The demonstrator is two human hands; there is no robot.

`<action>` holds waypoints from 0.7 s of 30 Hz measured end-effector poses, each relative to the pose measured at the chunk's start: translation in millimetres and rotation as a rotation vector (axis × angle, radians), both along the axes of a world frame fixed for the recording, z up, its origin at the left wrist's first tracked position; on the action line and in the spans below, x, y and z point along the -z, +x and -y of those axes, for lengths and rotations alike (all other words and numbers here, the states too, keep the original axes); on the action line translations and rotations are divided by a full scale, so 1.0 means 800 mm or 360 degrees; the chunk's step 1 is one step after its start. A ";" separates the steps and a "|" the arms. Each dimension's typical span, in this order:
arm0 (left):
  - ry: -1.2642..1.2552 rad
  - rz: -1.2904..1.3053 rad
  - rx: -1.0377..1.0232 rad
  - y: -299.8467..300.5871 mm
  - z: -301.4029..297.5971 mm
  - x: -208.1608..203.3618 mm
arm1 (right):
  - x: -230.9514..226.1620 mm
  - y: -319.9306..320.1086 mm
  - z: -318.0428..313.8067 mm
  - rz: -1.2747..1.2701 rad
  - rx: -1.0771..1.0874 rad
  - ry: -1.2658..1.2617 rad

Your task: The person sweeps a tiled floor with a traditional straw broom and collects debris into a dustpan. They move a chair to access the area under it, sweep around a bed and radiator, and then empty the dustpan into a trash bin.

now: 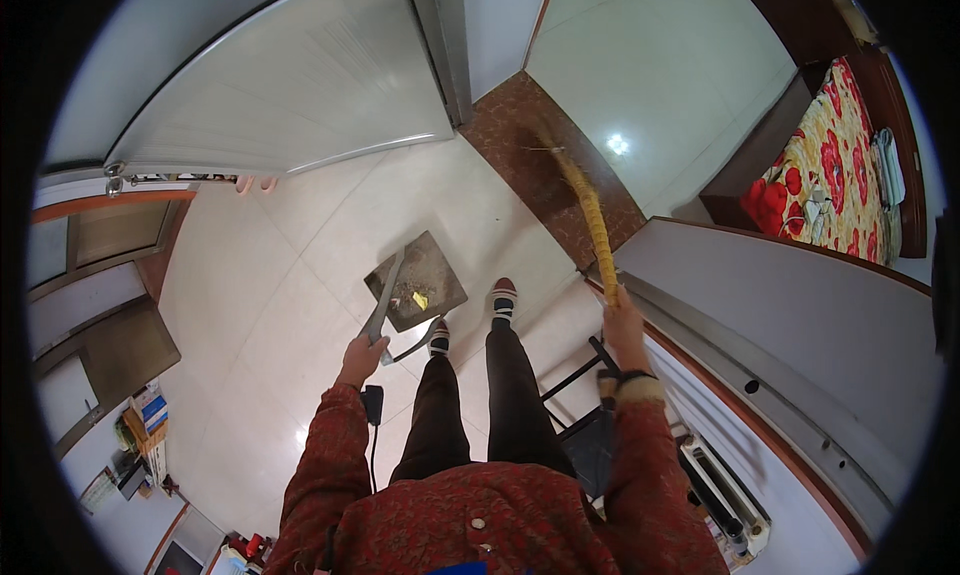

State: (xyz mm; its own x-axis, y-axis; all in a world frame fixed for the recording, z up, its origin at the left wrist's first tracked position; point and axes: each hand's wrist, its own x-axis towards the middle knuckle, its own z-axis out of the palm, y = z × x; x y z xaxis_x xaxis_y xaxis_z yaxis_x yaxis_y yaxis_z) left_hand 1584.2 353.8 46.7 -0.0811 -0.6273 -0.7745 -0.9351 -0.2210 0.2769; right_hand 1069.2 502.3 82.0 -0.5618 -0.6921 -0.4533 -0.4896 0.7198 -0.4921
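Slanting forward-left, the broom [592,215] extends from the right hand [626,335].

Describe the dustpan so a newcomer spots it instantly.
On the pale tiled floor left of the reddish-brown threshold, follow the grey handle from the left hand to the dustpan. Unlike the yellow-handled broom, it is a dark, four-cornered pan holding a bright yellow scrap.

the far tip of the broom [590,210] was blurry. bits [395,304] in the dustpan [445,270] were too small to name. the top edge cut off the door [300,85], and the red jacket [440,520] ran past the bottom.
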 end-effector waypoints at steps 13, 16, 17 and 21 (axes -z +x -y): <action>0.0071 0.0036 0.0231 -0.131 0.070 0.083 | 0.045 0.201 -0.007 0.0842 0.0706 0.0259; 0.0199 0.0093 0.0161 -0.153 0.083 0.089 | 0.022 0.183 -0.037 0.0809 0.0833 0.0092; 0.0147 0.0105 0.0167 -0.160 0.085 0.090 | 0.020 0.178 -0.049 0.0711 0.0832 0.0023; 0.0049 0.0214 0.0241 -0.181 0.082 0.098 | 0.049 0.173 -0.071 0.0044 0.0652 -0.0082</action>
